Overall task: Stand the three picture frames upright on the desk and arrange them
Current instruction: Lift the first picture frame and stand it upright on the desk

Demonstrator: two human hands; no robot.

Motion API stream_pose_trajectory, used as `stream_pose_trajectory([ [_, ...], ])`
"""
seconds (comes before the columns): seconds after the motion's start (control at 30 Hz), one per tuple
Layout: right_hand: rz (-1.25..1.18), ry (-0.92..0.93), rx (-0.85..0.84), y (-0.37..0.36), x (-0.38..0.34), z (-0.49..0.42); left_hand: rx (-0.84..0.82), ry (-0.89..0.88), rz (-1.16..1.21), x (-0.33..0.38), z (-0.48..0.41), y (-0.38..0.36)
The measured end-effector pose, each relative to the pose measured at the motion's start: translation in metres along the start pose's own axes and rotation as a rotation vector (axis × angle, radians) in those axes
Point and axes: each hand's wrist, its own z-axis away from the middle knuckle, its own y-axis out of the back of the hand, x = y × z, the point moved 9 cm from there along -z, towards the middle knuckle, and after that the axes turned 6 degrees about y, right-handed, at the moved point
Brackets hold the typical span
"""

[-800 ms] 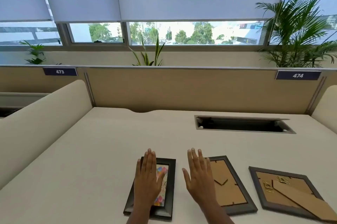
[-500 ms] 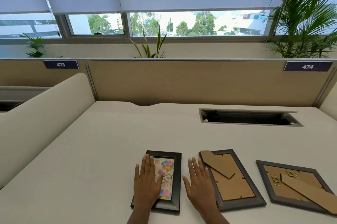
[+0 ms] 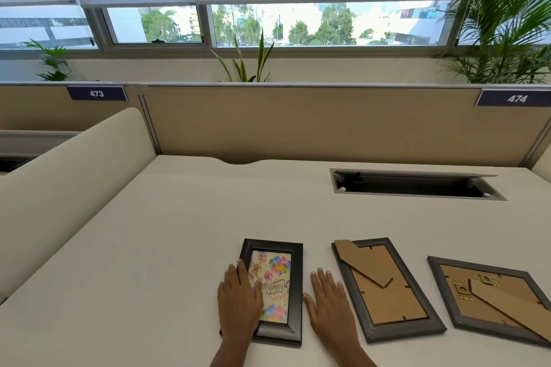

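Three picture frames lie flat on the white desk [image 3: 179, 232]. The black frame [image 3: 293, 286] lies face up and shows a colourful birthday card. My left hand [image 3: 238, 304] rests flat over its left edge, fingers spread. My right hand [image 3: 329, 304] lies flat on the desk just right of that frame, holding nothing. A grey frame [image 3: 387, 289] lies face down to the right, its cardboard stand angled out at the top left. A second grey frame [image 3: 489, 298] lies face down at the far right with brass clips on its back.
A rectangular cable slot [image 3: 414, 186] is cut into the desk at the back right. A tan partition [image 3: 313, 125] closes the far side and a cream divider [image 3: 65, 187] the left. Plants [image 3: 504, 20] stand behind the partition by the windows.
The view has shifted, so the frames now sit further up and right in the picture. Both hands have slid back toward me; my right hand has come off the middle frame onto the desk.
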Motion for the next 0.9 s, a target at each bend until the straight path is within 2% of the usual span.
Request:
stream_pose_trajectory([
  [0.1,-0.107,-0.024,0.032,0.001,0.002,-0.005,0.058,0.023,0.016,0.002,0.0,0.001],
  [0.2,-0.274,-0.121,-0.053,-0.004,0.005,-0.007,0.08,0.004,-0.019,0.004,-0.002,0.0],
  [0.37,-0.435,-0.226,-0.077,-0.005,-0.002,-0.008,0.102,0.017,-0.059,0.003,-0.006,0.001],
  [0.5,-0.649,-0.364,-0.055,-0.002,-0.006,-0.01,0.062,0.111,-0.001,-0.001,-0.012,0.002],
  [0.63,-0.863,-0.511,-0.113,-0.004,-0.007,-0.017,-0.019,0.156,0.078,0.001,-0.014,0.001],
  [0.77,-1.365,-0.625,-0.133,0.001,-0.019,-0.022,-0.025,0.147,0.337,0.011,-0.015,0.009],
  [0.9,-1.579,-0.624,-0.05,0.02,-0.014,-0.033,0.006,0.108,0.697,0.024,-0.022,0.033],
])
